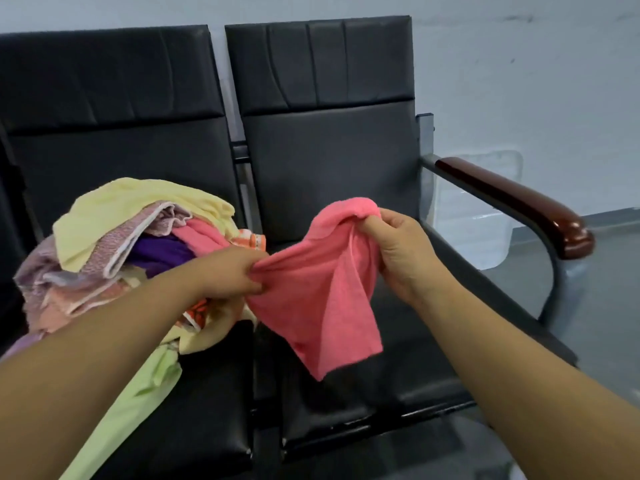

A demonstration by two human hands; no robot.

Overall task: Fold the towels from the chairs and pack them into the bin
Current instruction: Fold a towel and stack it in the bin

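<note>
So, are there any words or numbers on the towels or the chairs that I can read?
No words, numbers or signs can be read anywhere.
The pink towel is plain.
The black chairs show no label.
The orange and white towel in the pile has a pattern, mostly hidden; I cannot tell if it holds letters.

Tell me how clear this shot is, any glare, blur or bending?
Head view: soft, even light; a glare spot on the end of the glossy wooden armrest; the pink towel looks slightly soft; the chair backs bow from the wide lens.
</note>
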